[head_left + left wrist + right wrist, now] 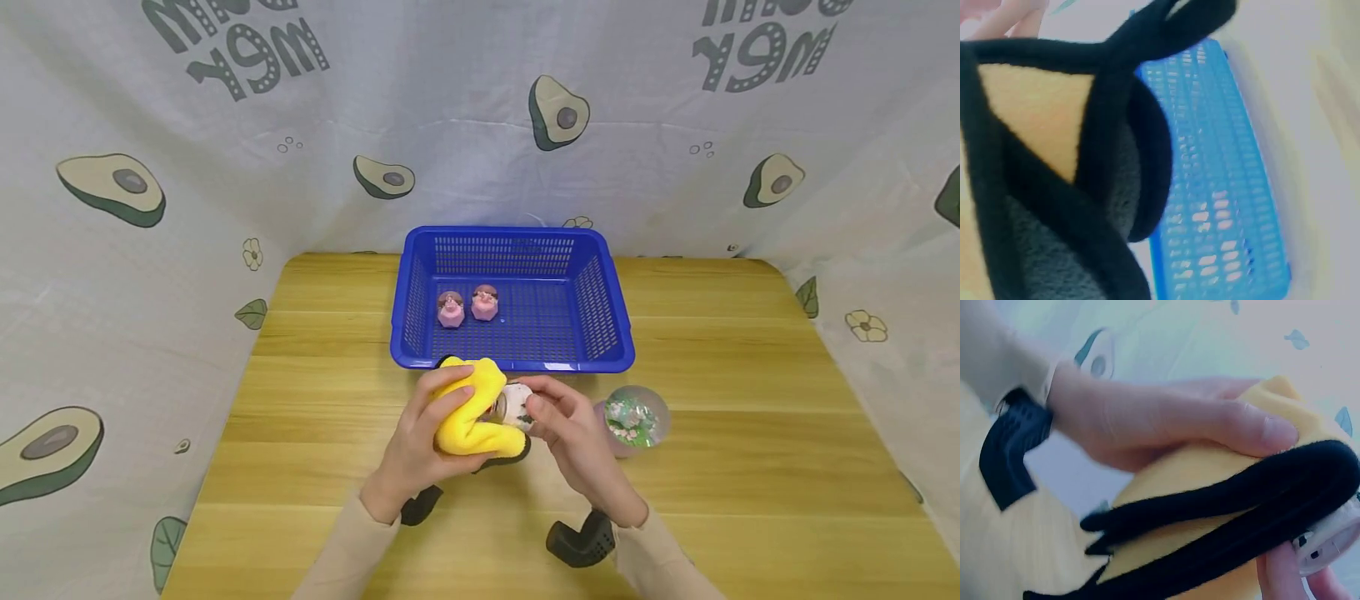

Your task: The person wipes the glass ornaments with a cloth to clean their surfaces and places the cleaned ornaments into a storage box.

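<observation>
Yellow cloth (467, 425), two globes (484, 303) in basket (538, 310)

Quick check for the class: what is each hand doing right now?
Left hand: closed, holding the yellow cloth.
Right hand: closed, pinching a small white object.

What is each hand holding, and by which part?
The left hand grips the yellow cloth by its bunched folds; the right hand pinches the small ornament by its white end.

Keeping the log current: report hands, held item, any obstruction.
Left hand grips yellow cloth. Right hand holds small white item, partly hidden by cloth. Clear globe beside right hand; no obstruction visible.
</observation>
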The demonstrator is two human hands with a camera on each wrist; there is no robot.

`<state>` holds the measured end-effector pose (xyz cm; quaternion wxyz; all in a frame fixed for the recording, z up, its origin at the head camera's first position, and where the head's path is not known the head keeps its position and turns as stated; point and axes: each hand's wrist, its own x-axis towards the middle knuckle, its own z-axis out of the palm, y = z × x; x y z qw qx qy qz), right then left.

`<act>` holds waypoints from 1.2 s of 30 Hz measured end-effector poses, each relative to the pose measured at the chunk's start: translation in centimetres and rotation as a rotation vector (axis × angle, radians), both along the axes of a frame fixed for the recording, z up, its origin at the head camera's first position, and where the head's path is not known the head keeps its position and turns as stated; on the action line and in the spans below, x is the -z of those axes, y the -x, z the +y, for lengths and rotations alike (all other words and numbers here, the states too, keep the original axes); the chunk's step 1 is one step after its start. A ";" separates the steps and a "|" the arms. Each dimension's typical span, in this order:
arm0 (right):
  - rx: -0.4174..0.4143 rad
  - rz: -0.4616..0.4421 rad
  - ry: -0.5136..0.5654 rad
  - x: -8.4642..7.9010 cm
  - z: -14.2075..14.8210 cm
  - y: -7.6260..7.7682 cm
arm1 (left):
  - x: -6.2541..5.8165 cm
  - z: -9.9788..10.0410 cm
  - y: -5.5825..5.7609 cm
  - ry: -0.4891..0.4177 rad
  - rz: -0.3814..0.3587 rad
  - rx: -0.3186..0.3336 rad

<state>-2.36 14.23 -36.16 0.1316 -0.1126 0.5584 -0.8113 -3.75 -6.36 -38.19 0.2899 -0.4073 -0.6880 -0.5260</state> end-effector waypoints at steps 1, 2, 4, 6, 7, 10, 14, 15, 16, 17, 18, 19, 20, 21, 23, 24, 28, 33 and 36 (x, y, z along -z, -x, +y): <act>-0.018 -0.021 0.024 0.0 0.0 0.0 | 0.1 0.1 0.0 -0.032 -0.015 -0.011; -0.037 -0.037 0.053 0.0 -0.1 0.0 | 0.2 0.3 -0.1 -0.072 -0.045 -0.016; -0.081 -0.060 0.116 0.0 -0.2 -0.1 | 0.4 0.5 -0.3 -0.169 -0.126 -0.018; -0.121 -0.071 0.182 -0.1 -0.2 -0.1 | 0.5 0.8 -0.5 -0.273 -0.208 -0.011; -0.139 -0.075 0.216 -0.1 -0.2 -0.2 | 0.6 0.9 -0.6 -0.318 -0.244 -0.009; -0.173 -0.090 0.304 -0.2 -0.3 -0.2 | 0.6 1.0 -0.9 -0.425 -0.327 -0.013; -0.195 -0.104 0.384 -0.5 -0.3 -0.1 | 0.6 0.9 -1.0 -0.486 -0.393 -0.035; -0.194 -0.104 0.395 -0.6 -0.3 -0.1 | 0.7 0.8 -1.0 -0.493 -0.404 -0.037; -0.192 -0.098 0.402 -0.6 -0.3 -0.1 | 0.7 0.8 -1.0 -0.499 -0.414 -0.037; -0.188 -0.088 0.404 -0.7 -0.3 -0.1 | 0.7 0.8 -1.1 -0.504 -0.421 -0.036; -0.182 -0.074 0.402 -0.8 -0.4 -0.1 | 0.8 0.8 -1.1 -0.509 -0.429 -0.031; -0.172 -0.060 0.395 -0.9 -0.4 -0.1 | 0.8 0.7 -1.1 -0.513 -0.437 -0.024; -0.159 -0.042 0.380 -0.9 -0.4 -0.1 | 0.8 0.8 -1.2 -0.512 -0.444 -0.019; -0.146 -0.023 0.362 -1.0 -0.5 -0.1 | 0.8 0.8 -1.2 -0.512 -0.451 -0.011; -0.117 0.021 0.318 -1.1 -0.6 -0.1 | 0.7 0.8 -1.3 -0.504 -0.462 0.005; -0.098 0.038 0.291 -1.1 -0.6 -0.1 | 0.7 0.8 -1.4 -0.498 -0.465 0.014; 0.010 0.086 0.200 -1.0 -0.9 -0.2 | 0.4 1.1 -1.5 -0.463 -0.464 0.053; 0.126 0.178 0.054 -1.4 -1.2 -0.4 | -0.1 1.7 -1.5 -0.427 -0.425 0.092; 0.164 0.245 -0.065 -1.7 -1.3 -0.6 | -0.4 1.9 -1.4 -0.397 -0.379 0.099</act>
